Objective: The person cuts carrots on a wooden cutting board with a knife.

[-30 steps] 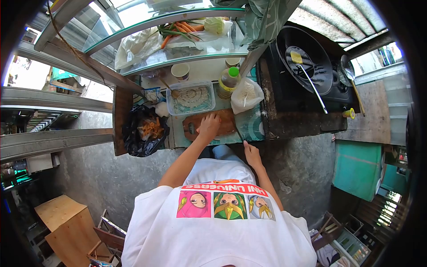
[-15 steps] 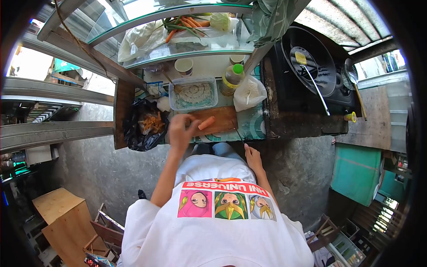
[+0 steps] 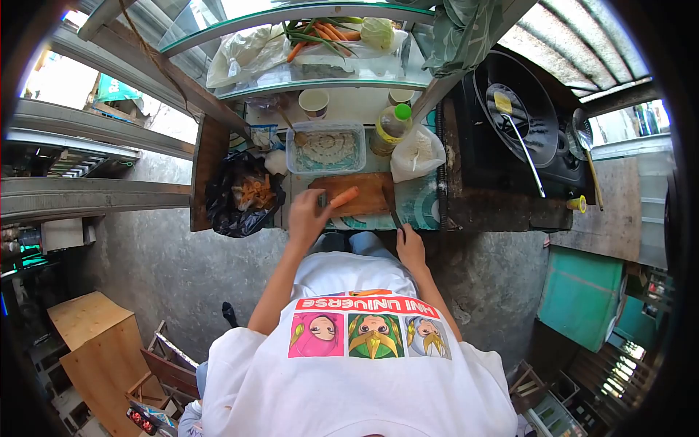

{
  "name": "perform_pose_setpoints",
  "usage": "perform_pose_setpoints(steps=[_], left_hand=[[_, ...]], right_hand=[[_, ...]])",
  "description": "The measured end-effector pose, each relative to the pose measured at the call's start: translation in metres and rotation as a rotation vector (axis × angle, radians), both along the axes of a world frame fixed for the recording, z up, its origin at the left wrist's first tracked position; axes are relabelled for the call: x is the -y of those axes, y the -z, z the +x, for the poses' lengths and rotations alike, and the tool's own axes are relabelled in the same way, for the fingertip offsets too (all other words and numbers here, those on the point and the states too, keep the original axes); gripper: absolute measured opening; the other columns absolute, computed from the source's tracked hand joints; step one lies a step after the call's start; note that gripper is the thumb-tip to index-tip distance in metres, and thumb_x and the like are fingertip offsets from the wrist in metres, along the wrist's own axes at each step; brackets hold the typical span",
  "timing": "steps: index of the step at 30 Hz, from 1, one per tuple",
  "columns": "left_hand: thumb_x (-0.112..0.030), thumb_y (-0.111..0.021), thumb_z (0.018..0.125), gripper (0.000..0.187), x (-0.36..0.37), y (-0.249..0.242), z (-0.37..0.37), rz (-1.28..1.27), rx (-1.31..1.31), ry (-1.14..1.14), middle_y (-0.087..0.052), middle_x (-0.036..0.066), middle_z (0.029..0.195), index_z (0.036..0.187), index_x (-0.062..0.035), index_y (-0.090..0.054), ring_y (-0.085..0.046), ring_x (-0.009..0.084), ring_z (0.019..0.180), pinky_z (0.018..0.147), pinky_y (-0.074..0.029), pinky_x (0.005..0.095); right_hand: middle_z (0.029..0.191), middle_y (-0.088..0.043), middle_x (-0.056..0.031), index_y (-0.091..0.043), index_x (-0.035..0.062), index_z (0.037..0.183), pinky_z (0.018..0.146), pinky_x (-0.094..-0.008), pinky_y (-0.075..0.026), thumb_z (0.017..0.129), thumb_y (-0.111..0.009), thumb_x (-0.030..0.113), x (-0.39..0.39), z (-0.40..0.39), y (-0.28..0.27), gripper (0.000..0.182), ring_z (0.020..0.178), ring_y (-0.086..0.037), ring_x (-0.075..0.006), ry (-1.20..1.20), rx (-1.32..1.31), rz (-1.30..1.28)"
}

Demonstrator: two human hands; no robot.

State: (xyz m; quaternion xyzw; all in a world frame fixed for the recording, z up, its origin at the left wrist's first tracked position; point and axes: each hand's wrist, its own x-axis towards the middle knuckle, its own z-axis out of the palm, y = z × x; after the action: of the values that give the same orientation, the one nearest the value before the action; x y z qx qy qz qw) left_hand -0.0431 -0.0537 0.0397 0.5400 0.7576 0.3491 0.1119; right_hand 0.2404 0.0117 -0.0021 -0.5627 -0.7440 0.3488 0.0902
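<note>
A peeled piece of carrot [image 3: 345, 197] lies slantwise on the wooden cutting board [image 3: 375, 191]. My left hand [image 3: 307, 215] is over the board's left end, thumb and fingers apart, fingertips right by the carrot's near end. My right hand [image 3: 411, 246] is wrapped round the handle of a knife [image 3: 396, 215]. The knife's dark blade points away from me along the board's right edge. Behind the board stands a clear plastic tub [image 3: 290, 162] with pale batter inside and a spoon leaning in it.
Left of the board, a black plastic bag [image 3: 218, 211] holds orange peelings. A bag of white powder [image 3: 419, 156] and a green-capped bottle [image 3: 393, 130] stand behind on the right. Further right are a stove with a wok [image 3: 542, 109] and a spatula [image 3: 524, 149]. Vegetables [image 3: 328, 33] fill the glass shelf above.
My left hand has come down closer to the carrot, its fingers less blurred. The knife stays in my right hand beside the board. The whole view has shifted slightly.
</note>
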Motion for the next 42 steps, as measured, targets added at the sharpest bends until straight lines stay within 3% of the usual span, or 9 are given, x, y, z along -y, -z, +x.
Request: perform_pose_setpoints(steps=[7,12,19,24,31,42], left_hand=[[-0.014,-0.073,0.073,0.035,-0.021,0.045,0.029,-0.095,0.065,0.013,-0.06,0.011,0.1,0.104,-0.0061,-0.061,-0.056,0.0317,0.099,0.083,-0.044,0.0418],[-0.011,-0.073,0.071,0.031,-0.03,0.042,0.034,-0.176,0.17,0.077,-0.06,0.012,0.094,0.098,-0.0051,-0.06,-0.059,0.0341,0.091,0.077,-0.047,0.0432],[-0.009,-0.074,0.07,0.029,-0.041,0.036,0.04,-0.212,0.12,0.077,-0.061,0.013,0.093,0.094,-0.0056,-0.058,-0.06,0.0345,0.09,0.075,-0.048,0.0443],[-0.009,-0.072,0.07,0.038,-0.045,0.038,0.041,-0.253,-0.041,0.145,-0.059,0.012,0.094,0.105,-0.0094,-0.055,-0.06,0.0329,0.091,0.075,-0.049,0.044],[-0.008,-0.07,0.07,0.041,-0.044,0.034,0.043,-0.232,-0.12,0.166,-0.058,0.013,0.094,0.108,-0.0099,-0.054,-0.06,0.0331,0.092,0.075,-0.05,0.0444],[-0.005,-0.071,0.07,0.044,-0.043,0.029,0.035,-0.284,0.066,0.199,-0.056,0.013,0.099,0.109,-0.0105,-0.051,-0.058,0.0348,0.096,0.078,-0.05,0.045]], right_hand=[[0.08,-0.063,-0.022,-0.048,0.0035,0.097,0.058,-0.0523,-0.051,0.096,-0.047,0.02,0.003,-0.026,-0.018,0.017,0.067,-0.063,-0.043,-0.094,0.217,0.18],[0.076,-0.063,-0.0171,-0.046,0.004,0.096,0.05,-0.0441,-0.052,0.096,-0.047,0.021,0.01,-0.052,-0.028,0.017,0.058,-0.064,-0.0361,-0.231,0.235,0.304],[0.078,-0.063,-0.0167,-0.046,0.0041,0.105,0.052,-0.0411,-0.053,0.09,-0.048,0.012,0.007,-0.069,-0.046,0.017,0.062,-0.067,-0.0342,-0.342,0.317,0.302],[0.083,-0.063,-0.0185,-0.044,0.004,0.116,0.058,-0.0424,-0.055,0.087,-0.049,0.008,0.003,-0.073,-0.045,0.03,0.067,-0.067,-0.0356,-0.324,0.366,0.237],[0.085,-0.062,-0.021,-0.043,0.0047,0.115,0.059,-0.0437,-0.054,0.087,-0.049,0.007,0.001,-0.076,-0.041,0.029,0.068,-0.067,-0.0371,-0.322,0.349,0.21],[0.082,-0.063,-0.0181,-0.044,0.0052,0.111,0.057,-0.0409,-0.056,0.088,-0.049,0.01,0.003,-0.079,-0.043,0.023,0.068,-0.068,-0.0336,-0.327,0.43,0.221]])
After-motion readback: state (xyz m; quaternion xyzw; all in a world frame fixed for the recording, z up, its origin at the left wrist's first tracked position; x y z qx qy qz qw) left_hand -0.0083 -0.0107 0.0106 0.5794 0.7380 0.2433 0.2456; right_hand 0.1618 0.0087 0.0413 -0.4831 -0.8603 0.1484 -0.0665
